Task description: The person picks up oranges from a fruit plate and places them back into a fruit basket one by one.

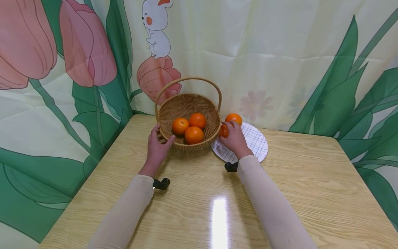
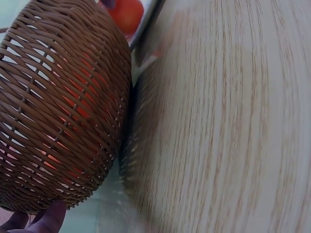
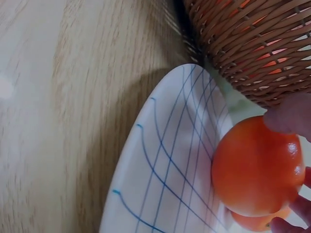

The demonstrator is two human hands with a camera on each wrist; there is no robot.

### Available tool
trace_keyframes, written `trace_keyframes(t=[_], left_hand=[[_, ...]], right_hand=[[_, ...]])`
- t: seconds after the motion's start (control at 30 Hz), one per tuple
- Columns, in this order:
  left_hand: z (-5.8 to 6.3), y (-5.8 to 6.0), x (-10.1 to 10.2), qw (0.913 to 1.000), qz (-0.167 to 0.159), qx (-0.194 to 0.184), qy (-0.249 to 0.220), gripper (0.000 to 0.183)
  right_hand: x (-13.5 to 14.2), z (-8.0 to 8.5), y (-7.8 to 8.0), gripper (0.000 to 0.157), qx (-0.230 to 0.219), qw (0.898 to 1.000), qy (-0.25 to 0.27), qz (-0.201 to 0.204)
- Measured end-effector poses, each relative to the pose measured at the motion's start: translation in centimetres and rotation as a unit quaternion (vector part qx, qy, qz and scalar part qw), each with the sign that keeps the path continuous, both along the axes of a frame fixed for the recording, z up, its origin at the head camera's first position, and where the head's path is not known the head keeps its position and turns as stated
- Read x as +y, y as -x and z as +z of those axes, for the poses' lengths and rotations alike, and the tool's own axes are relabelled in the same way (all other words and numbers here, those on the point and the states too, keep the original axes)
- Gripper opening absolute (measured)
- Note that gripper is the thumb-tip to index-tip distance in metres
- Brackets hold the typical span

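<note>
A brown wicker basket (image 1: pixel 192 147) with a tall arched handle (image 1: pixel 191 78) holds three glossy oranges (image 1: pixel 194 135). At its near left side my left hand (image 1: pixel 157 149) holds the rim between thumb and fingers; in the left wrist view the fingertips (image 2: pixel 48 218) press against the woven wall. My right hand (image 1: pixel 234 141) grips another orange (image 3: pixel 257 167), close by the basket's right side and over a white plate (image 1: pixel 258 143) with blue grid lines. Behind that hand, at the plate's far edge, lies one more orange (image 1: pixel 234 119).
The wooden table (image 1: pixel 186 200) reaches back to a curtain (image 1: pixel 280 62) printed with tulips and a white rabbit. Basket and plate stand side by side near the table's far edge. Black wrist straps (image 1: pixel 161 184) show at both sleeves.
</note>
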State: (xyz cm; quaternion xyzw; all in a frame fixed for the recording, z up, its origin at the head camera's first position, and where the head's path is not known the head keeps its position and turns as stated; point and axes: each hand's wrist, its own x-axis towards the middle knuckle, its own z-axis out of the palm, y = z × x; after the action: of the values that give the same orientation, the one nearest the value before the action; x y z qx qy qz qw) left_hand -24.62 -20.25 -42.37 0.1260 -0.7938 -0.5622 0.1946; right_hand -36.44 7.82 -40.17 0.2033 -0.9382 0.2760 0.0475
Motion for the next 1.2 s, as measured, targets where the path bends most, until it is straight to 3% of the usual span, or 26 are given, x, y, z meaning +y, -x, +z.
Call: trace_keyframes(t=[0.27, 0.7, 1.2], left_hand=[[0.0, 0.1, 0.0, 1.0000, 0.000, -0.002, 0.004, 0.080], [0.2, 0.0, 0.0, 0.9999, 0.002, -0.015, 0.001, 0.080], [0.4, -0.1, 0.2, 0.9999, 0.001, -0.011, -0.006, 0.080]], right_hand=[[0.1, -0.6, 0.3, 0.061, 0.001, 1.000, -0.013, -0.004], [0.5, -1.3, 0.5, 0.062, -0.015, 1.000, 0.011, -0.017], [1.3, -1.1, -0.2, 0.060, -0.020, 1.000, 0.004, -0.014]])
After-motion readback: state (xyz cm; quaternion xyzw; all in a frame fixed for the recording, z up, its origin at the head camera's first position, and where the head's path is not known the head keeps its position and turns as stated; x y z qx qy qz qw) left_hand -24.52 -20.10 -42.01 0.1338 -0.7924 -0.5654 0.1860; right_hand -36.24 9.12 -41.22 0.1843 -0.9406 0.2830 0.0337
